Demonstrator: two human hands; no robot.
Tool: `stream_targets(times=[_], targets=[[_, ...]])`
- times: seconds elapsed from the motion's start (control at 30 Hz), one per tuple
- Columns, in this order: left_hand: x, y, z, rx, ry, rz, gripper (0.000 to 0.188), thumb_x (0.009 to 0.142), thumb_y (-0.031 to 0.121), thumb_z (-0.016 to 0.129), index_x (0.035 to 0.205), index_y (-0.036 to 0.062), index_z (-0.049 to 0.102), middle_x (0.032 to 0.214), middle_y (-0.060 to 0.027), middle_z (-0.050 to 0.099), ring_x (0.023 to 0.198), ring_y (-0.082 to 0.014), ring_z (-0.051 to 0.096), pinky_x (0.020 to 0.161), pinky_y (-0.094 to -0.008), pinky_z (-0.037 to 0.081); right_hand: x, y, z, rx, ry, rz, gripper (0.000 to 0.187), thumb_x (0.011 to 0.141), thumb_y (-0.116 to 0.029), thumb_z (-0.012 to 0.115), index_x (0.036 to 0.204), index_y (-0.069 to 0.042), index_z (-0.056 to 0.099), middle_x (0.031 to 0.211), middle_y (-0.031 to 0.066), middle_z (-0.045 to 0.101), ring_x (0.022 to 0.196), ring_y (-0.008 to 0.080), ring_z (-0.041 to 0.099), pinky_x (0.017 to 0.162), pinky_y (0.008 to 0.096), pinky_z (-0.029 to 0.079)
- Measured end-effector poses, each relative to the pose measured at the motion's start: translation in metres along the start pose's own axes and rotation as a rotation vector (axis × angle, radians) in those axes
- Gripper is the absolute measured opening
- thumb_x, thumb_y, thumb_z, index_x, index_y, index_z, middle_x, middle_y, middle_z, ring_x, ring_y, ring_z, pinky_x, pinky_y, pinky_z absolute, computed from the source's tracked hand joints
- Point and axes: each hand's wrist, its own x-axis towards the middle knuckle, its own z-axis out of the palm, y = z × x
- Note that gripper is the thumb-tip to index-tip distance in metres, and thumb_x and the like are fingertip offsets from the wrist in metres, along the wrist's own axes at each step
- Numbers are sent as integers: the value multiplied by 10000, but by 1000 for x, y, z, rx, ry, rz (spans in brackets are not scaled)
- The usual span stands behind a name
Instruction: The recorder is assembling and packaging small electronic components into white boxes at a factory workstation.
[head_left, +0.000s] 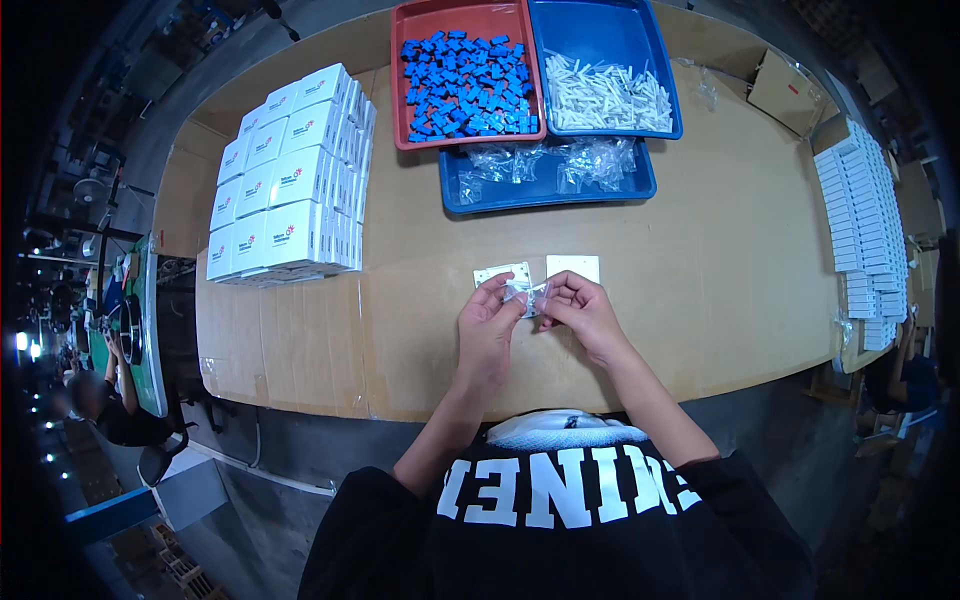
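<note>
Between my two hands is a small clear plastic bag [530,298], pinched from both sides, close above the table near its front edge. My left hand [488,325] grips its left side with thumb and fingers. The fingers of my right hand [588,315] pinch its right side. What the bag contains, if anything, is too small to make out. Just beyond my left fingers a flat white square piece [490,273] lies partly hidden. A second white square piece [573,266] lies beside it, beyond my right hand.
Beyond my hands stand a red tray [398,80] of blue parts, a blue tray [672,90] of white strips, and a lower blue tray [545,203] of clear bags. White boxes [285,180] are stacked left; more white boxes [860,220] line the right edge. Another person [125,405] sits far left.
</note>
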Motion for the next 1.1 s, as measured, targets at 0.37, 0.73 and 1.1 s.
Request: stream_targets(times=[0.37,0.73,1.1], targets=[[-1,-2,0,60,-62,8,516,940,-102,605,1410,26,437,1195,-97,601,1106,-172,628,978,-306,535,1,7,-6,-3,-26,-11,136,962,-5,680,1093,15,647,935,59,687,742,103,651,692,254,558],[-3,4,-4,133,-100,17,455,949,-72,620,1373,19,484,1172,-81,621,1055,-130,618,924,-262,519,0,8,-1,-27,33,1,176,947,-2,703,1110,24,639,963,62,709,778,89,656,657,241,543],[4,23,-39,322,-199,-6,347,930,-6,700,1258,10,590,1051,-48,661,931,-101,646,814,-222,521,9,1,0,-158,-36,-91,286,937,6,721,1217,-6,665,873,16,674,717,56,613,630,221,512]])
